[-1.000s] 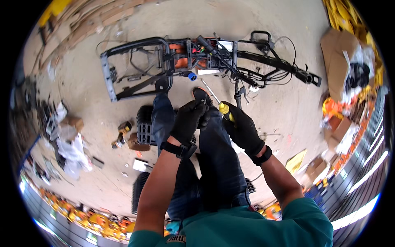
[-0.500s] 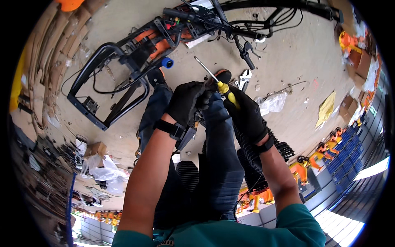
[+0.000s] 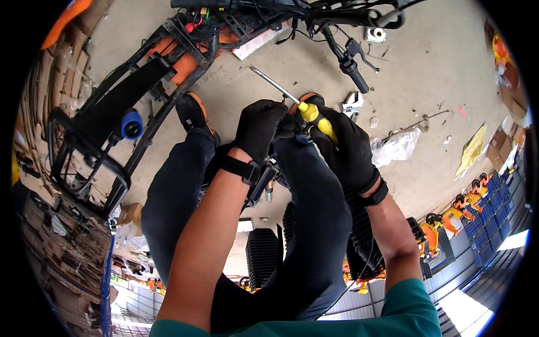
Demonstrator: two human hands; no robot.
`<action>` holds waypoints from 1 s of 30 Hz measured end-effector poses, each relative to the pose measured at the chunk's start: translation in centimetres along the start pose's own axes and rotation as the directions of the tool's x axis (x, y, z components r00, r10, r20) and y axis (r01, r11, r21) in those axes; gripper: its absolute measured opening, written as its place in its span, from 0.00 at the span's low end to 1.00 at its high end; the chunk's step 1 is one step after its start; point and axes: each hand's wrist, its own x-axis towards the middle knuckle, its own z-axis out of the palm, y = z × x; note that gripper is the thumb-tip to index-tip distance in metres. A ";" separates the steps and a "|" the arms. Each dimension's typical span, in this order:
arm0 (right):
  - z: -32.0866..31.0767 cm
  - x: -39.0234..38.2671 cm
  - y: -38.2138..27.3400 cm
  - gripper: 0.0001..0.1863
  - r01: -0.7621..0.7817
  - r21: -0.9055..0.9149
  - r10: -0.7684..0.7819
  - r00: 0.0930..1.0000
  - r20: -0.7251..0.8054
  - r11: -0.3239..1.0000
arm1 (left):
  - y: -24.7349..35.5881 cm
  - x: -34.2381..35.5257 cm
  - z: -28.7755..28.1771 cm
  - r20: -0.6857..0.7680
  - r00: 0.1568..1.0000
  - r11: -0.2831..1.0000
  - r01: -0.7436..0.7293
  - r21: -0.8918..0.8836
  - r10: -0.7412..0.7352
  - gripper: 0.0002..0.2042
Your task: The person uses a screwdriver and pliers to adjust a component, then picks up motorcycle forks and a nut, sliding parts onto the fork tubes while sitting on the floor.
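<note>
My right hand (image 3: 349,147), in a black glove, is closed around the yellow-and-black handle of a screwdriver (image 3: 318,120). Its bare metal shaft points up and to the left, away from me. Just left of it my left hand (image 3: 258,128), also gloved in black, has its fingers curled together near the shaft. Whatever those fingers pinch is too small and hidden to name. Both hands are above and between my knees. Beyond them lies a black vehicle frame (image 3: 210,42) with orange parts, cables and a handlebar grip (image 3: 355,77).
An adjustable wrench (image 3: 352,104) lies on the floor beyond my right hand. Clear plastic (image 3: 396,147) and a yellow sheet (image 3: 471,149) lie to the right. A blue-capped tube (image 3: 132,124) sticks out on the left. Flattened cardboard (image 3: 70,84) lines the far left.
The view has shifted, and the frame with its blue-capped tube now appears farther left. My knees look wider apart. The screwdriver stays in my right hand, close to my left.
</note>
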 end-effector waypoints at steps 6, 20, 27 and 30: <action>5.0 2.4 8.0 0.19 -0.023 -0.025 0.024 1.000 0.004 0.999 | -3.7 8.9 -1.2 -0.025 1.000 0.996 -0.005 -0.084 0.003 0.08; 12.8 0.7 18.8 0.19 -0.126 -0.015 0.121 0.973 -0.196 0.992 | -9.2 22.5 -4.6 0.063 0.997 0.993 0.056 -0.099 -0.050 0.05; 15.6 -2.2 18.6 0.18 -0.093 -0.156 0.049 0.963 -0.264 0.983 | -9.1 23.1 -4.6 0.182 0.977 0.994 0.107 0.028 -0.111 0.05; 16.7 -4.1 20.3 0.17 -0.170 -0.129 0.136 0.962 -0.235 0.977 | -10.2 22.4 -5.2 0.220 0.970 0.995 0.099 0.027 -0.103 0.06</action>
